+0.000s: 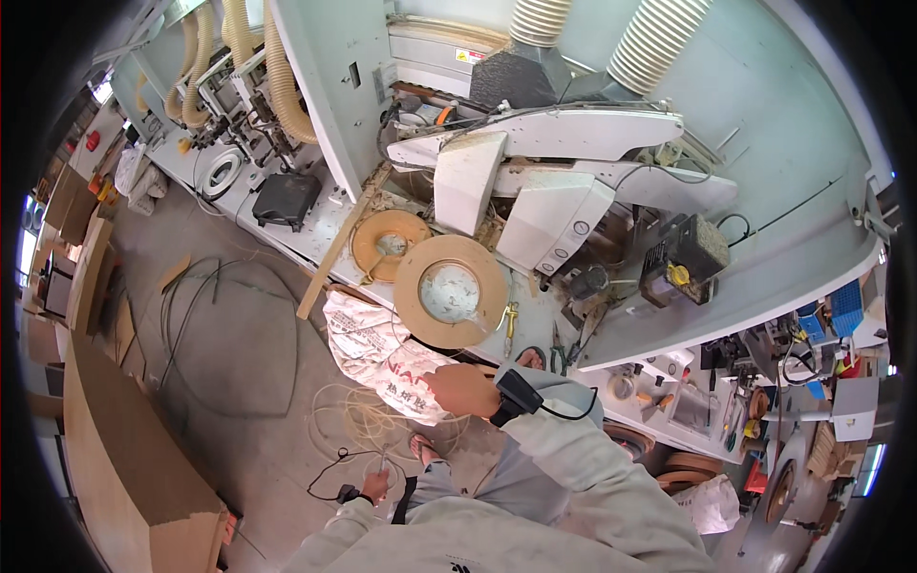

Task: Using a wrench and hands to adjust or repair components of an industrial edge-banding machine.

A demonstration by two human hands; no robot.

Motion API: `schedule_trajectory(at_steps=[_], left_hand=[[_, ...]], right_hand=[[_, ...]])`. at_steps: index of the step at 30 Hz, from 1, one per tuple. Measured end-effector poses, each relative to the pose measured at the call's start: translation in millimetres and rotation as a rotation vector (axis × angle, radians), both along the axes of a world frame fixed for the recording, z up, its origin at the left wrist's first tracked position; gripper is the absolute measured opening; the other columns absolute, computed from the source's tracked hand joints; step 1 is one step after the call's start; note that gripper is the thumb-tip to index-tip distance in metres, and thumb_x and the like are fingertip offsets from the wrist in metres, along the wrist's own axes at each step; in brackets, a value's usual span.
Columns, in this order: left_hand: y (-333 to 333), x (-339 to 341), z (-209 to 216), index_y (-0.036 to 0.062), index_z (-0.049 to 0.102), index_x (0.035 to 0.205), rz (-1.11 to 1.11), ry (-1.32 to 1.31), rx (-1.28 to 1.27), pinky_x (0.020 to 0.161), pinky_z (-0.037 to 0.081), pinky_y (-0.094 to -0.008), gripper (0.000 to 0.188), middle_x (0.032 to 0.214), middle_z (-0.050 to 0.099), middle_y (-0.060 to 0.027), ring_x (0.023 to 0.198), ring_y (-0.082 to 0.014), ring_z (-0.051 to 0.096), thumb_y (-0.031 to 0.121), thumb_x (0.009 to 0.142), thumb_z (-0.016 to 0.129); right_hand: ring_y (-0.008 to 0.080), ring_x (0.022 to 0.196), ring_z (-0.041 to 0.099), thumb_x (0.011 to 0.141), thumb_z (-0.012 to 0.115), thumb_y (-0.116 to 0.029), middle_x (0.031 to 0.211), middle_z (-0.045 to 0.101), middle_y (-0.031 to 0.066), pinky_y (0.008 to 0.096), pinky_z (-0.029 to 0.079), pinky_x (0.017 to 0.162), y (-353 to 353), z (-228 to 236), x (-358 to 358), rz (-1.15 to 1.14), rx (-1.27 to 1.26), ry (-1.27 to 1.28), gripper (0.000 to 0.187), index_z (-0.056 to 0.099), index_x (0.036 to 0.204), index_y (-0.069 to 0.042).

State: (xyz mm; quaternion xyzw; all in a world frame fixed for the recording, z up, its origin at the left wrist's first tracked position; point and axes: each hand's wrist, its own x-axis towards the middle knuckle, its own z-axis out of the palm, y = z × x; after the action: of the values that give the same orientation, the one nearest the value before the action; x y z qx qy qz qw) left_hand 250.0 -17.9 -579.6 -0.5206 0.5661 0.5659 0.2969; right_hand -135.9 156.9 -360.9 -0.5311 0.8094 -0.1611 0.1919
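Note:
My right hand (464, 390) is closed at the right side of a white printed sack (368, 339), which hangs at the worktop's front edge; the fingertips are partly hidden. A black device is strapped to that wrist. Lower down, my left hand (375, 486) has its fingers curled beside a thin black cable, and what they hold is too small to make out. Above the sack lies a large tan roll of edge banding (411, 296) with an open centre. A smaller tan roll (368, 250) sits behind it, partly covered.
A white machine with slanted housings (468, 181) fills the back. Pliers (558, 350) and a brass-coloured fitting (511, 323) lie right of the rolls. A wooden strip (334, 258) sticks out past the worktop edge. Pale tubing (358, 420) is tangled on the floor; brown panels (134, 430) stand left.

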Motion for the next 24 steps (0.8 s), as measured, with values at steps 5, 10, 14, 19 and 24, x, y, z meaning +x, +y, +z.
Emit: schedule_trajectory(at_steps=[5, 10, 14, 19, 24], left_hand=[[-1.7, 1.2, -4.0, -0.0023, 0.062, 0.079, -0.041, -0.002, -0.015, 0.037, 0.038, -0.0378, 0.053, 0.054, 0.051, -0.0080, 0.040, -0.0216, 0.050, 0.046, 0.100, 0.053], [-0.5, 3.0, -1.7, -0.0030, 0.062, 0.081, -0.057, -0.034, -0.026, 0.039, 0.039, -0.0386, 0.053, 0.056, 0.054, -0.0094, 0.042, -0.0223, 0.053, 0.046, 0.100, 0.053], [7.7, -11.7, 13.7, 0.0005, 0.054, 0.076, -0.047, -0.007, -0.017, 0.039, 0.036, -0.0366, 0.050, 0.057, 0.048, -0.0060, 0.042, -0.0194, 0.047, 0.043, 0.101, 0.052], [3.3, -6.3, 7.8, -0.0032, 0.062, 0.084, -0.069, -0.023, -0.051, 0.041, 0.042, -0.0381, 0.052, 0.057, 0.055, -0.0101, 0.044, -0.0228, 0.055, 0.046, 0.100, 0.054], [-2.5, 3.8, -6.4, -0.0034, 0.062, 0.084, -0.043, 0.003, -0.016, 0.040, 0.041, -0.0387, 0.051, 0.057, 0.055, -0.0102, 0.044, -0.0228, 0.055, 0.044, 0.100, 0.054]], right_hand=[[0.0329, 0.075, 0.065, 0.082, 0.063, -0.015, 0.081, 0.065, 0.0123, 0.0452, 0.051, 0.063, 3.0, -1.0, -1.6, 0.054, -0.037, 0.016, 0.040, 0.062, 0.120, -0.004], [0.0308, 0.071, 0.068, 0.084, 0.061, -0.014, 0.076, 0.067, 0.0110, 0.0454, 0.051, 0.058, 0.1, -0.2, 3.1, 0.013, -0.170, 0.080, 0.019, 0.066, 0.101, -0.007], [0.0298, 0.071, 0.068, 0.083, 0.061, -0.013, 0.075, 0.066, 0.0100, 0.0447, 0.050, 0.057, 4.1, -3.1, 0.7, -0.002, -0.158, 0.085, 0.018, 0.066, 0.099, -0.009], [0.0311, 0.075, 0.067, 0.082, 0.062, -0.014, 0.079, 0.066, 0.0111, 0.0447, 0.051, 0.063, 0.6, -1.9, 0.6, 0.017, -0.068, 0.042, 0.027, 0.064, 0.107, -0.006], [0.0295, 0.071, 0.068, 0.083, 0.061, -0.015, 0.075, 0.066, 0.0094, 0.0446, 0.050, 0.058, -3.9, 1.7, 2.1, 0.002, -0.139, 0.087, 0.016, 0.065, 0.098, -0.009]])
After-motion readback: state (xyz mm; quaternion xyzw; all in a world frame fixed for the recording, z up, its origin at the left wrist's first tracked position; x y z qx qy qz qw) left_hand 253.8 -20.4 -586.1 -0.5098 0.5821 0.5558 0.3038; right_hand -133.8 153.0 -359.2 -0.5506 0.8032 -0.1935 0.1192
